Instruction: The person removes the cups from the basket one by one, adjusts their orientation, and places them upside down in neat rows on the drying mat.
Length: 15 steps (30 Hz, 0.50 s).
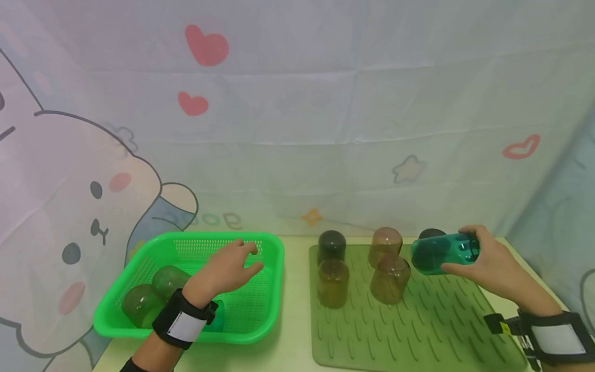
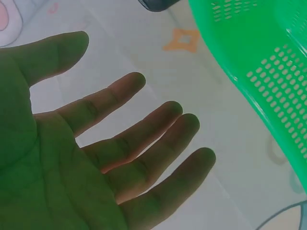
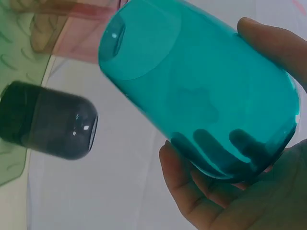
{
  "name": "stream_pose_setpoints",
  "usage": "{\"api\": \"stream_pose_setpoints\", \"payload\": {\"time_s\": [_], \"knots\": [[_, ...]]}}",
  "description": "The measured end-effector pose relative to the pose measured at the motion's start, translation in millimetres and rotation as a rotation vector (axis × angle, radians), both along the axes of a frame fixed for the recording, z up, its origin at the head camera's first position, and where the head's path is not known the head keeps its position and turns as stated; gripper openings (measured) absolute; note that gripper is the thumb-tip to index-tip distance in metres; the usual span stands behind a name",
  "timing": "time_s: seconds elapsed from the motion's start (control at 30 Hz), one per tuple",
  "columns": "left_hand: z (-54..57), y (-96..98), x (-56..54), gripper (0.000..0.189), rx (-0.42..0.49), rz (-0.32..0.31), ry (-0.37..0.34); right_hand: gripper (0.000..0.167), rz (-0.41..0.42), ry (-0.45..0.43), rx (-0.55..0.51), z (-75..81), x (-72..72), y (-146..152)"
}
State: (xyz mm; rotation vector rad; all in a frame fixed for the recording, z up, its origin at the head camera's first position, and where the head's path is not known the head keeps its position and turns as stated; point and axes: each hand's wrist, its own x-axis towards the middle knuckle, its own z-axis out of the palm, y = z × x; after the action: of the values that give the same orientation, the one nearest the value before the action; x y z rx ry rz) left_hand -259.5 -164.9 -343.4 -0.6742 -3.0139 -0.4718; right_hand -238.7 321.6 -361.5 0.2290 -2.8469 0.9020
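Observation:
A clear teal cup [image 1: 434, 254] is held tilted on its side above the drying mat, gripped by my right hand [image 1: 495, 266]. In the right wrist view the fingers curl round one end of the teal cup [image 3: 192, 91], with the thumb on its opposite side. My left hand [image 1: 228, 268] hovers over the green basket [image 1: 275, 305] and holds nothing. The left wrist view shows its palm and spread, relaxed fingers [image 2: 158, 129]. Inside the basket lie two olive-looking cups [image 1: 143, 305] and a teal cup [image 1: 218, 316], partly hidden by the left wrist.
On the green ridged mat [image 1: 362, 336] several cups stand upside down: a dark cup [image 1: 332, 243], an amber cup [image 1: 333, 284], two pinkish cups [image 1: 390, 281], and another dark cup [image 1: 431, 233] partly behind the held one. A printed cloth [image 1: 297, 155] hangs behind the table.

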Motion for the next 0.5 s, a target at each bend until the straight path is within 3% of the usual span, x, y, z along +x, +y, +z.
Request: {"api": "stream_pose_setpoints", "payload": {"time_s": [0.5], "knots": [[3.0, -24.8, -20.0, 0.022, -0.112, -0.008, -0.104, 0.094, 0.026, -0.035, 0.142, -20.6, -15.5, 25.2]]}}
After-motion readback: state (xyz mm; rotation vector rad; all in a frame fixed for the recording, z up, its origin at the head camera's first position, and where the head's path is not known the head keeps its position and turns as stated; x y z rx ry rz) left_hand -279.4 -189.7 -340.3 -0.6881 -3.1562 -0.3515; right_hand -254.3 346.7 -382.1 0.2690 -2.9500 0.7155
